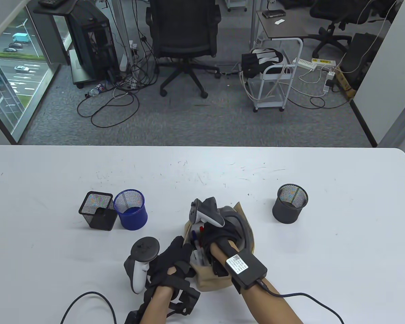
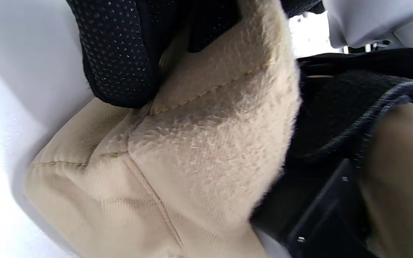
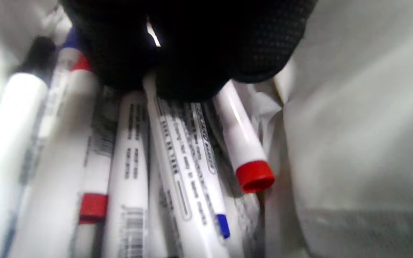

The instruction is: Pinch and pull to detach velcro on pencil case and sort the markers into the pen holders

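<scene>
Both hands work the pencil case: left hand pinches its fuzzy flap to hold it open, while right hand reaches inside, fingers closing on the markers beneath them.

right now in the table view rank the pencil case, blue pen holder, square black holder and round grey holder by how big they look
1. pencil case, largest, though partly covered
2-4. blue pen holder, square black holder, round grey holder: too alike to rank
</scene>
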### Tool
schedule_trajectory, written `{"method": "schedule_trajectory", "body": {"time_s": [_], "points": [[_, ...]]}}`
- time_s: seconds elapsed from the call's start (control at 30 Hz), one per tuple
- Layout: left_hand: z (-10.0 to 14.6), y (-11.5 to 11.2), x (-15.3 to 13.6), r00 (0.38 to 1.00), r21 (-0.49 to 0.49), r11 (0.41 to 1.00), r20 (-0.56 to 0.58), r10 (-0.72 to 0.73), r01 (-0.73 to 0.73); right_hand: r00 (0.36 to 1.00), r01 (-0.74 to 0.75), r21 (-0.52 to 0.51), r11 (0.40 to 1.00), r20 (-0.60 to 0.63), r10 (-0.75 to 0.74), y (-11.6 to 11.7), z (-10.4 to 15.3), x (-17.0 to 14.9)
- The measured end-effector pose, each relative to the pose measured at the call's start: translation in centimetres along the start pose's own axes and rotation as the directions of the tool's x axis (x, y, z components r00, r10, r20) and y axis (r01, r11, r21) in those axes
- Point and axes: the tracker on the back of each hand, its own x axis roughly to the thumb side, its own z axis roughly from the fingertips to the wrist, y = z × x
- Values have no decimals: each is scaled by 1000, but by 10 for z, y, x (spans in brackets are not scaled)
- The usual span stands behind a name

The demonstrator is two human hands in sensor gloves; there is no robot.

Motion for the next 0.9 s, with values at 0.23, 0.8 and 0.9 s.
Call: {"method": "schedule_trajectory", "body": {"time_s": [0.23,0.8,0.9], "points": [[1,0,0,1000,-3,1000,2,12,-12,952,286,-60,956,134,-276,-36,26,-31],[0,-1,-1,1000,-8,1000,6,12,-12,732,505,-724,470,70,-677,-90,46,-255],[0,-1,-1,1000,-9,1000,6,9,-9,694,532,-696,482,33,-719,-76,26,-265]]}}
